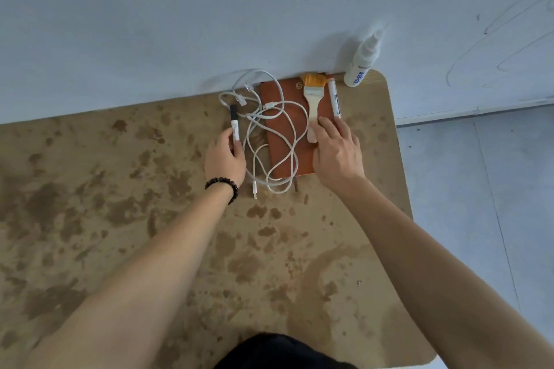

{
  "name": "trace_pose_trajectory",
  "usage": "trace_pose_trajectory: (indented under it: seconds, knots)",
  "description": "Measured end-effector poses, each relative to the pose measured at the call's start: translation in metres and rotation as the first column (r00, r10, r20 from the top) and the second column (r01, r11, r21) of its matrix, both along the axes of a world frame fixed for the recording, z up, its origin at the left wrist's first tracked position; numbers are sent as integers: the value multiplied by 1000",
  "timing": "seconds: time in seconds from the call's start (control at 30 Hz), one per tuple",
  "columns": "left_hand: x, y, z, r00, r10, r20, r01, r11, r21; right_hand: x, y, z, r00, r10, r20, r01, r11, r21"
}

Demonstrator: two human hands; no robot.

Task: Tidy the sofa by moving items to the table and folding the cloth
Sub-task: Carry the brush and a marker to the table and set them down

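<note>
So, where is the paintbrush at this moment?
In the head view, the paintbrush lies on the brown notebook, right of the white cable and left of a white marker; the right hand touches its handle.

The light is soft and even, a bit dim and cool, so the wall looks blue-grey. The bottle throws a pale, fuzzy shadow on the wall to its left, and its top looks blurry. The white cable makes a faint shadow there too. The far edge of the surface looks bent. My left arm and right arm look stretched and huge at the bottom.
</note>
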State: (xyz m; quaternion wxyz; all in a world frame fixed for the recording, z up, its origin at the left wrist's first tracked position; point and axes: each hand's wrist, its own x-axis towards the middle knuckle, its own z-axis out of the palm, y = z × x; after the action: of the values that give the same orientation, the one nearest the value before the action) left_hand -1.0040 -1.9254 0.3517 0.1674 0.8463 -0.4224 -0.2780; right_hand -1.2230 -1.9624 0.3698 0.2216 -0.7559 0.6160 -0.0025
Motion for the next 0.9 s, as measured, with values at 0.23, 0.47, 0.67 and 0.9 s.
trace_pose_trajectory:
  seconds: [0.23, 0.47, 0.67, 0.9]
  knots:
    - [-5, 60, 35, 990, 0, -139, -13, 996, -93, -3, 15, 19, 986, -31, 167, 36, 999, -30]
    - [-18, 240, 113, 957, 181, -228, -219, 964, -154, -13, 161, 49, 843, -150, 516, 69, 982, 174]
    - [-14, 364, 196, 846, 501, -181, -533, 793, -297, 15, 262, 120, 728, -112, 676, -37, 979, 202]
    - [17, 513, 237, 718, 677, -164, -645, 557, -524, 82, 353, 173, 665, 206, 718, -312, 950, 15]
